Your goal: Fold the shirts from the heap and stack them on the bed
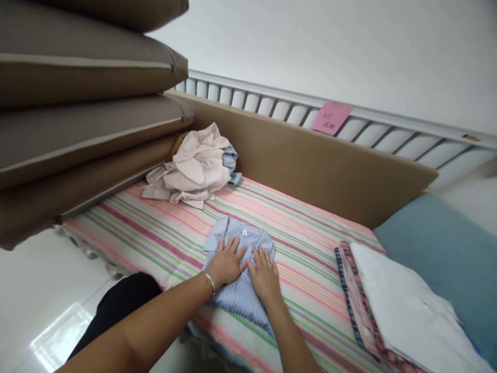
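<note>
A light blue shirt lies folded into a rough rectangle on a striped sheet, its collar end pointing away from me and a small white label near the neck. My left hand rests flat on the shirt's left half, fingers spread; a silver bracelet circles that wrist. On the right half of the shirt, my right hand presses down with its fingers stretched out. The two thumbs are close together over the middle. Neither hand grips anything.
Rumpled pale striped clothes are heaped at the back left. Folded garments are stacked at the right, beside a blue-green surface. Brown cushions tower on the left. A brown board and a railing with a pink note stand behind.
</note>
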Demonstrator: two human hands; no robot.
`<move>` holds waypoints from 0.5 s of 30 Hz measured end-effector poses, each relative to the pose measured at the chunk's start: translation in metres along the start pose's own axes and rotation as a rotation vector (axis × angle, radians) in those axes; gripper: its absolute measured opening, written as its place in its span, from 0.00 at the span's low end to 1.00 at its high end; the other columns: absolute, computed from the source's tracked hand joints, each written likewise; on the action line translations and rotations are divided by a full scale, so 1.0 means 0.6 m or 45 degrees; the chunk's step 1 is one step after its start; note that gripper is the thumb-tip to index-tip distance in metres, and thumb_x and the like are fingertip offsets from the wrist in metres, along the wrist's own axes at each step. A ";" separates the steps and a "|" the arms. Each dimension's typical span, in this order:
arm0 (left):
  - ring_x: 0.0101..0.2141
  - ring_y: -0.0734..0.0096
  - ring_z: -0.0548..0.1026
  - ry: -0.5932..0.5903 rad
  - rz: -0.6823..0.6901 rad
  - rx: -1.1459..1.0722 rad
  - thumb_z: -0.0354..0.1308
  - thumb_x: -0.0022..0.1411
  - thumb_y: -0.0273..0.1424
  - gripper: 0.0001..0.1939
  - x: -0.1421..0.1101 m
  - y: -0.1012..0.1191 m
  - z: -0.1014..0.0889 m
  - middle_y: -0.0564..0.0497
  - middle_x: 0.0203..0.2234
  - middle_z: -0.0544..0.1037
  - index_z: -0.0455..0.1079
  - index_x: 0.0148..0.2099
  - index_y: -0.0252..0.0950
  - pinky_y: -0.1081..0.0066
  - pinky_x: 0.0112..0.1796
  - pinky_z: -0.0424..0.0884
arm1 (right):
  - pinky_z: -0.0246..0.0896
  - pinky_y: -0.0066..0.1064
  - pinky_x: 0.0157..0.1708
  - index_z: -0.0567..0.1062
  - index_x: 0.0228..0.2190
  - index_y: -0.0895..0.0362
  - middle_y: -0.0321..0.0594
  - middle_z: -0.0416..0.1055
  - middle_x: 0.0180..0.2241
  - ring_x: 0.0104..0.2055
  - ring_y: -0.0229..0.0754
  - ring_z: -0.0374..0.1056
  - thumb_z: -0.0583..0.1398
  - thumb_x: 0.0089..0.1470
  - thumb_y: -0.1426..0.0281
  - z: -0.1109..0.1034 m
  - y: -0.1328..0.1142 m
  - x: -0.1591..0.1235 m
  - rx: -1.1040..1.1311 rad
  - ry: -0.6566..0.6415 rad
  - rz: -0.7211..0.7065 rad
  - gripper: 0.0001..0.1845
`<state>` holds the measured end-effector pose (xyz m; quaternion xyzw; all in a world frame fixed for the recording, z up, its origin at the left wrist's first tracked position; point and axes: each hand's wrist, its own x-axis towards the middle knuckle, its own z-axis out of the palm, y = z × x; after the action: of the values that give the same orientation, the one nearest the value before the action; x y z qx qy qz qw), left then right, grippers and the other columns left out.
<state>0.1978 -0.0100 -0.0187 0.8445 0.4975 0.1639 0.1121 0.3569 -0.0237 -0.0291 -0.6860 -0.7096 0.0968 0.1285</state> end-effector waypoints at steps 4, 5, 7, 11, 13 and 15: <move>0.62 0.56 0.51 0.092 0.027 -0.298 0.49 0.63 0.38 0.25 -0.011 -0.021 -0.032 0.43 0.62 0.56 0.57 0.62 0.40 0.48 0.58 0.49 | 0.39 0.46 0.62 0.62 0.57 0.61 0.48 0.52 0.62 0.65 0.49 0.44 0.48 0.55 0.55 -0.030 0.011 -0.007 0.418 0.066 -0.009 0.33; 0.62 0.58 0.52 0.192 -0.011 -0.397 0.50 0.63 0.36 0.25 -0.020 -0.031 -0.043 0.43 0.62 0.57 0.58 0.61 0.39 0.51 0.58 0.50 | 0.40 0.45 0.62 0.63 0.56 0.61 0.48 0.53 0.61 0.64 0.48 0.45 0.48 0.54 0.54 -0.041 0.017 -0.019 0.564 0.129 0.019 0.34; 0.60 0.59 0.57 0.429 -0.234 -0.637 0.52 0.61 0.35 0.24 -0.049 -0.053 -0.064 0.40 0.59 0.61 0.61 0.58 0.35 0.56 0.58 0.54 | 0.43 0.43 0.61 0.67 0.53 0.60 0.49 0.58 0.59 0.62 0.49 0.50 0.52 0.50 0.50 -0.061 0.036 -0.059 0.872 0.264 0.191 0.35; 0.43 0.58 0.74 0.473 -0.964 -1.300 0.59 0.52 0.39 0.26 -0.135 -0.089 -0.092 0.38 0.44 0.74 0.65 0.51 0.30 0.61 0.44 0.70 | 0.59 0.44 0.53 0.71 0.46 0.60 0.50 0.70 0.49 0.52 0.52 0.65 0.64 0.36 0.49 -0.065 0.078 -0.196 1.677 0.382 0.801 0.39; 0.36 0.63 0.77 0.321 -1.098 -1.591 0.63 0.46 0.41 0.26 -0.174 -0.091 -0.095 0.43 0.36 0.77 0.67 0.45 0.31 0.66 0.37 0.72 | 0.62 0.44 0.50 0.73 0.41 0.60 0.49 0.74 0.42 0.48 0.53 0.69 0.69 0.29 0.51 -0.044 0.078 -0.269 2.057 0.276 0.974 0.38; 0.31 0.67 0.76 0.171 -1.106 -1.735 0.65 0.42 0.42 0.23 -0.199 -0.081 -0.093 0.48 0.29 0.77 0.68 0.38 0.32 0.70 0.33 0.71 | 0.63 0.44 0.50 0.75 0.36 0.60 0.51 0.76 0.39 0.46 0.54 0.70 0.71 0.25 0.53 -0.015 0.052 -0.322 2.290 0.019 1.059 0.35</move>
<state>0.0833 -0.0898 -0.0042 0.3104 0.5774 0.4232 0.6254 0.3943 -0.2156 -0.0396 -0.5281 -0.0738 0.6326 0.5616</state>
